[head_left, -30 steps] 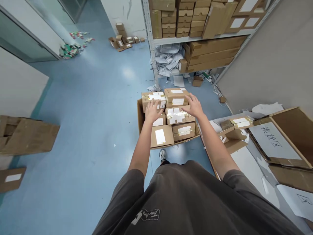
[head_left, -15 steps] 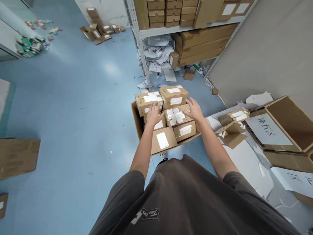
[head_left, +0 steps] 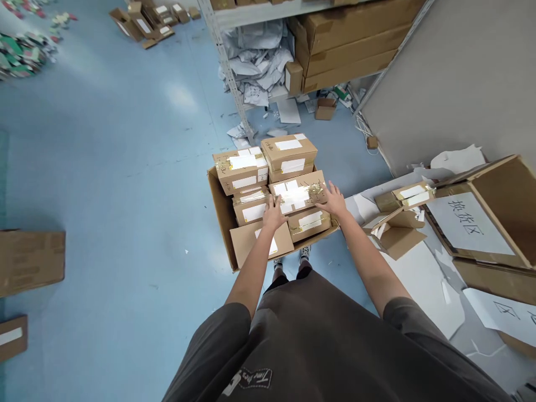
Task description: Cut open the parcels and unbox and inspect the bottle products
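Inside the open brown cardboard carton [head_left: 221, 215], a rectangular, white-labelled brown cardboard box [head_left: 298, 194] is lying; the left hand [head_left: 274, 215] and right hand [head_left: 334, 203] are flanking its ends, fingers half-spread, apparently for balanced support; grip unclear.

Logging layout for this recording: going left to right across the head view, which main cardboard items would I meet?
Larger brown carton at the left edge → cluster of small boxes on the floor → carton packed with boxes → small open box → open box with a white sign.
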`<act>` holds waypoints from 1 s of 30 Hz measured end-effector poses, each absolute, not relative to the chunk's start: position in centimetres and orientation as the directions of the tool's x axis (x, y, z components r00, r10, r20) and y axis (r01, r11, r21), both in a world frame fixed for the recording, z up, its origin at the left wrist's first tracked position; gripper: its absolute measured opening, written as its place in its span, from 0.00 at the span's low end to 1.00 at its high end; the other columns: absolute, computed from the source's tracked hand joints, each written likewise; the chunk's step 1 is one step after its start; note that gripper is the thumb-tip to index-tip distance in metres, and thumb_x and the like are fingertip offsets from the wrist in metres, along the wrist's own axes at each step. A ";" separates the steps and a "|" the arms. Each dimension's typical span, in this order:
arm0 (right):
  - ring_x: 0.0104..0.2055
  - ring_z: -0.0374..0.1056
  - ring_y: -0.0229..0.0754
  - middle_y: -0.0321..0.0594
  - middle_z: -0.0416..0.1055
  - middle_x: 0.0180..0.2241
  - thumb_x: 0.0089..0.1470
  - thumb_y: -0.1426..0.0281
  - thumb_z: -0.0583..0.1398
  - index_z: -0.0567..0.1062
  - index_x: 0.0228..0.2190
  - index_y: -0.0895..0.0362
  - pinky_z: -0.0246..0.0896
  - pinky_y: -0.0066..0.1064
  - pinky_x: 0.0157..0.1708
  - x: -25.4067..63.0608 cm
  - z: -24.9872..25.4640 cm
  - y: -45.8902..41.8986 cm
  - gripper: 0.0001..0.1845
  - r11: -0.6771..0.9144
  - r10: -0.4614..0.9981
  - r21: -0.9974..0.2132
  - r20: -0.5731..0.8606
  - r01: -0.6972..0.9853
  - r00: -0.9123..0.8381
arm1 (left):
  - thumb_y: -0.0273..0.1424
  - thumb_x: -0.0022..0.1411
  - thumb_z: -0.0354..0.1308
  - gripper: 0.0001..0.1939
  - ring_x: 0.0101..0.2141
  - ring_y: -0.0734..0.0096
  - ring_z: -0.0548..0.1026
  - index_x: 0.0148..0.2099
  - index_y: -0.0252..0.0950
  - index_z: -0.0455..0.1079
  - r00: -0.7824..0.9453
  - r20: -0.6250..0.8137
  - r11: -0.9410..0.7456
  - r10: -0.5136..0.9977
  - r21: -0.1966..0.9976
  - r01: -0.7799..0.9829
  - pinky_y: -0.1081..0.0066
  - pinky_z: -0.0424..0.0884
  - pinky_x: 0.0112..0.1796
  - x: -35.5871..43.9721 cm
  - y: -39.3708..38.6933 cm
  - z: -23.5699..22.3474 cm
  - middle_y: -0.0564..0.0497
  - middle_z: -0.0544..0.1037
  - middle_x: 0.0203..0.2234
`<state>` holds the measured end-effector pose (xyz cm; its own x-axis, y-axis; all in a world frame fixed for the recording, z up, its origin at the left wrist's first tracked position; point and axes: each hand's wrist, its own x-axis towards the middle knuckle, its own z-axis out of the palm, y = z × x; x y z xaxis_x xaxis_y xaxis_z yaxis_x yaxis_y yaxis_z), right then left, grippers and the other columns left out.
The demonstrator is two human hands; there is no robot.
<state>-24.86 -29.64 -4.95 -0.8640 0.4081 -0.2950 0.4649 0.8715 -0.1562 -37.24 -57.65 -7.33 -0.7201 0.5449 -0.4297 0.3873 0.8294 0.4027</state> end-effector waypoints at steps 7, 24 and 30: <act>0.75 0.46 0.74 0.52 0.28 0.80 0.51 0.43 0.72 0.39 0.77 0.41 0.57 0.59 0.65 -25.8 -12.7 -26.8 0.68 0.852 0.364 -0.186 -0.462 0.489 -0.809 | 0.42 0.58 0.76 0.66 0.71 0.33 0.61 0.83 0.48 0.34 -0.839 -0.399 0.910 0.371 0.336 0.242 0.50 0.73 0.63 -34.7 -53.9 -12.8 0.39 0.22 0.79; 0.67 0.57 0.68 0.60 0.53 0.68 0.57 0.55 0.71 0.40 0.78 0.47 0.58 0.50 0.63 -25.6 -12.1 -25.5 0.63 0.908 0.238 -0.276 -0.278 0.314 -0.931 | 0.36 0.61 0.73 0.60 0.65 0.39 0.71 0.82 0.53 0.37 -0.856 -0.401 0.933 0.327 0.279 0.226 0.54 0.78 0.56 -35.4 -53.4 -9.8 0.36 0.43 0.79; 0.69 0.57 0.67 0.57 0.53 0.68 0.55 0.56 0.73 0.40 0.78 0.45 0.58 0.48 0.65 -25.2 -7.5 -27.4 0.65 0.884 0.287 -0.287 -0.287 0.368 -0.914 | 0.38 0.62 0.72 0.58 0.65 0.39 0.71 0.82 0.48 0.39 -0.861 -0.328 0.901 0.389 0.331 0.281 0.51 0.75 0.60 -35.5 -55.1 -7.3 0.33 0.48 0.77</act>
<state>-25.24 -27.43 -7.48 -0.9137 0.2874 -0.2873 0.3683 0.8844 -0.2867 -35.47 -55.12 -7.31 -0.8612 0.3886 -0.3277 0.2807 0.9010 0.3308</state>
